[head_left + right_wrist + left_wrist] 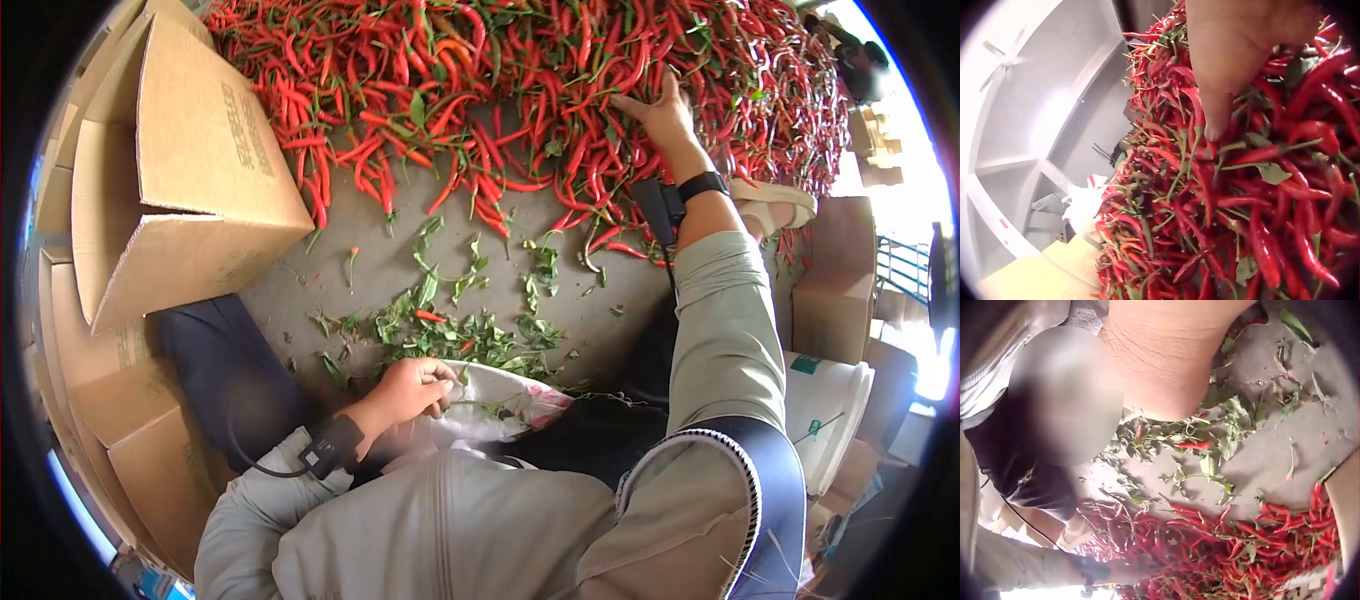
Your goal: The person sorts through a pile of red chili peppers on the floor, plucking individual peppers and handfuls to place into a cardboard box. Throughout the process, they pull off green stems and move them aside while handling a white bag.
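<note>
Red chilies (480, 90) with green stems lie in a wide heap across the top of the head view. My right hand (664, 112) reaches onto the heap with thumb and fingers spread apart. In the right wrist view the thumb of that hand (1229, 56) touches the chilies (1260, 250); its other fingertips are out of sight. Close to my body, my left hand (408, 390) has its fingers curled above a pale cloth (490, 385), beside scattered green leaves (430, 320). Whether it holds anything is hard to see. Only its palm side and wrist (1160, 362) show in the left wrist view.
An open cardboard box (215, 130) stands at the left, with more boxes (160, 470) below it. On the right are a white bucket (825, 410), a brown box (835, 280) and a shoe (775, 205). Loose leaves and a few chilies lie on the grey floor (330, 255).
</note>
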Action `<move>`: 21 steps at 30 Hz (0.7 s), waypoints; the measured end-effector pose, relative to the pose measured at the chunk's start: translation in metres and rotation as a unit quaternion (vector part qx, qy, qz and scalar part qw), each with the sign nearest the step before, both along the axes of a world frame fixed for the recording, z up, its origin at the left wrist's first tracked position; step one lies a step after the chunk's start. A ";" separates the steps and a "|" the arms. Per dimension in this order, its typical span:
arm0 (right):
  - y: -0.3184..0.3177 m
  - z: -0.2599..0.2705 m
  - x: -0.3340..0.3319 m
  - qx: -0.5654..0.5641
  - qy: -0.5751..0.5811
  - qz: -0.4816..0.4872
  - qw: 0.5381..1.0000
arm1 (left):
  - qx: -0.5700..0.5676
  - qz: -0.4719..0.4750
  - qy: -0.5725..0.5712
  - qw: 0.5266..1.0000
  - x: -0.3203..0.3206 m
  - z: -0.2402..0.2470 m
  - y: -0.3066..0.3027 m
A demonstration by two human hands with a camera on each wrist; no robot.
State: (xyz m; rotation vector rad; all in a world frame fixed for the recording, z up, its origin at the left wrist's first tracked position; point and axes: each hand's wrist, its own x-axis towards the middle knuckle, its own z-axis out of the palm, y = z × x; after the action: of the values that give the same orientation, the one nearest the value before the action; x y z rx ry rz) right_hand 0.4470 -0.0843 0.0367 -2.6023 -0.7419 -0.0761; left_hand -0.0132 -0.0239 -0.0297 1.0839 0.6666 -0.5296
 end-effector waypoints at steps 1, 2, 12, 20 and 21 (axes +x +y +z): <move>0.001 0.001 -0.005 -0.014 -0.006 -0.015 1.000 | -0.006 0.003 0.006 1.000 -0.001 -0.002 0.000; -0.001 -0.003 -0.002 0.010 -0.015 0.000 1.000 | 0.007 -0.009 0.000 1.000 -0.001 -0.002 0.000; -0.007 -0.006 -0.038 -0.003 0.056 0.098 0.994 | 0.046 -0.006 -0.023 0.999 0.000 -0.002 -0.004; -0.014 -0.007 -0.088 -0.056 -0.011 0.154 0.986 | 0.035 0.004 -0.010 0.999 0.003 -0.001 -0.004; -0.014 -0.004 -0.098 -0.072 -0.019 0.173 0.982 | 0.034 0.010 -0.007 0.999 0.003 -0.001 -0.004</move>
State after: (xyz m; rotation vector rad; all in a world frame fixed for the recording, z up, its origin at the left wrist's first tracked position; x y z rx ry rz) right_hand 0.3491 -0.0986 0.0323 -2.5671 -1.2427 0.0344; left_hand -0.0105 -0.0277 -0.0309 1.1437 0.6859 -0.4850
